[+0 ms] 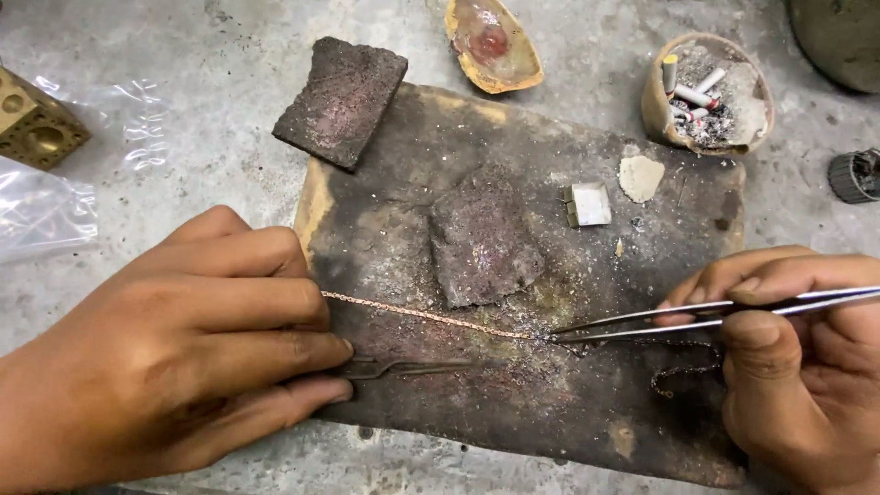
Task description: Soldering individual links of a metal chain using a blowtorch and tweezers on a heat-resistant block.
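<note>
Left hand (183,344) lies curled, fingertips pinning one end of a thin copper-coloured chain (422,314) to the charred board (550,403). From there the chain runs straight to the steel tweezers (697,316) pinched shut in the right hand (797,367), tips at its far end. Chain laid out and held at both ends; a darker stretch beyond the tips is not yet straightened.

Your left hand (174,344) lies palm down, coming in from the lower left, fingers (275,302) stretched out side by side and pointing right, their tips pressed low. Your right hand (797,367) enters from the lower right, thumb (756,344) and forefinger pinched together, the other fingers curled beneath.
</note>
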